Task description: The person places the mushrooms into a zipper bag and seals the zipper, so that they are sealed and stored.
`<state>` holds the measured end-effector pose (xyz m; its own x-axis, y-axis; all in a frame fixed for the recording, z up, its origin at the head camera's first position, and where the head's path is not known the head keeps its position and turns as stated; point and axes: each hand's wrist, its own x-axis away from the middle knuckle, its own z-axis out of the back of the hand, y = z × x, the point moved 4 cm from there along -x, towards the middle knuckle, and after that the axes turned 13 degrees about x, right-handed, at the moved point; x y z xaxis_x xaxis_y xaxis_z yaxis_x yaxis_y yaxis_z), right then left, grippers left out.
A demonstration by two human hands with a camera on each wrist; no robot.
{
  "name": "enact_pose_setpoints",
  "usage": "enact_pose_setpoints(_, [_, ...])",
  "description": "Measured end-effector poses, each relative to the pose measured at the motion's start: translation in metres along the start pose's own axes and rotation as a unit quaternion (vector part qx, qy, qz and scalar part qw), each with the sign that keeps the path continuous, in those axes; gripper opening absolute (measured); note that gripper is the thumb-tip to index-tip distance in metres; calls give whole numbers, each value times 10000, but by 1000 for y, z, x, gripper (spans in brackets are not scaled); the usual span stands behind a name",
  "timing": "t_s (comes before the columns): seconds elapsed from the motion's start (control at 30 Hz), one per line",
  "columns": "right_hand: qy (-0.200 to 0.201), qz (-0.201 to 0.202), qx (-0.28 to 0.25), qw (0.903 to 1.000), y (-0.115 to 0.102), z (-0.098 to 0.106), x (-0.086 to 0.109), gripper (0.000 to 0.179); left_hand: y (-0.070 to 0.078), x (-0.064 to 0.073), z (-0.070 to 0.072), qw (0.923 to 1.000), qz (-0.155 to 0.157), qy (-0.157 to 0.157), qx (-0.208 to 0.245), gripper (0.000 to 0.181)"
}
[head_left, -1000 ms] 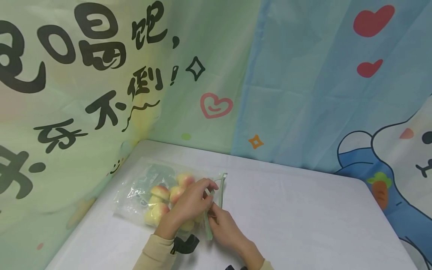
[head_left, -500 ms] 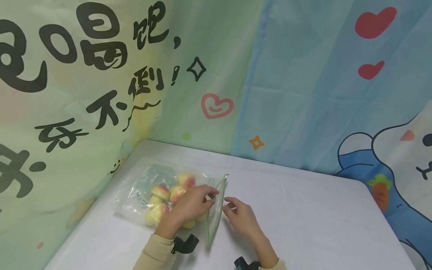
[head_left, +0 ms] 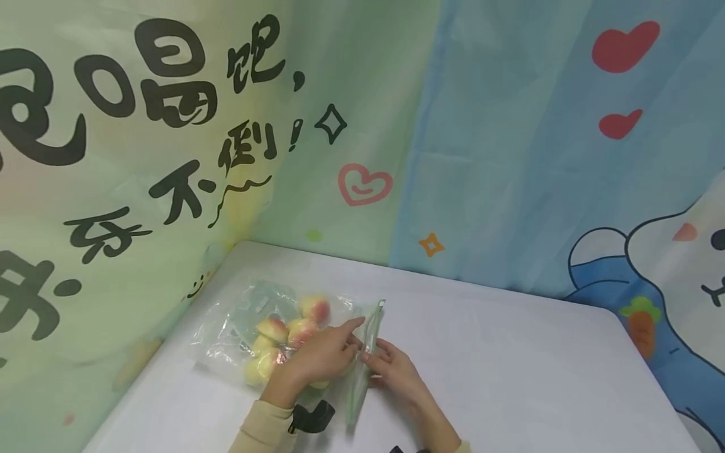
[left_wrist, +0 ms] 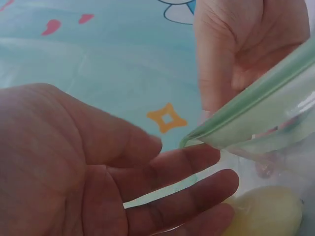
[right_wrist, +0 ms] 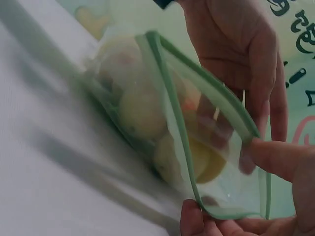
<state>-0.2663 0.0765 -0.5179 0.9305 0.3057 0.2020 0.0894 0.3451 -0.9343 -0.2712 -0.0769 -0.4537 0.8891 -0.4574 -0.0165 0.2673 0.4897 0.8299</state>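
Observation:
A clear zip bag (head_left: pixel 226 340) with a green zip edge (right_wrist: pixel 172 98) lies on its side, holding several yellow-and-red peaches (head_left: pixel 315 308). Its mouth gapes in the right wrist view. My right hand (head_left: pixel 399 374) grips the mouth, thumb on one green rim and fingertips under the other. Over the bag near its opening, my left hand (head_left: pixel 323 352) has its index finger stretched out. In the left wrist view its loosely straight fingers (left_wrist: pixel 197 189) touch the bag beside a peach (left_wrist: pixel 268 214), the thumb apart from them.
A white-covered table (head_left: pixel 498 365) carries the bag on its left part. Printed cloth (head_left: pixel 487 151) hangs behind and along the left side. A black wrist mount (head_left: pixel 313 416) sits on the left wrist.
My right hand drew back right from the bag's edge, then came back and took hold of it. The mouth now stands wider. My left hand stayed over the bag, its index finger stretching out.

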Motion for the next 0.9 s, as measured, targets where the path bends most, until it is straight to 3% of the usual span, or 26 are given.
enact_pose_setpoints(0.23, [-125,171,-88,9997,-1,-7,1,60,0,2,0,9969,231,-35,753,54])
enact_pose_setpoints(0.43, [41,248,-101,9996,-4,-8,3,57,2,2,-3,9952,265,-38,942,47])
enact_pose_setpoints(0.63, [522,148,239,9982,-9,0,8,48,6,0,0,9870,65,781,1406,32])
enact_pose_setpoints(0.73, [730,161,583,9955,-18,11,13,43,6,2,4,9839,47,1177,1342,26])
enact_pose_setpoints(0.9, [1095,204,1359,9845,-41,36,17,34,12,0,15,9844,116,1321,1153,22])
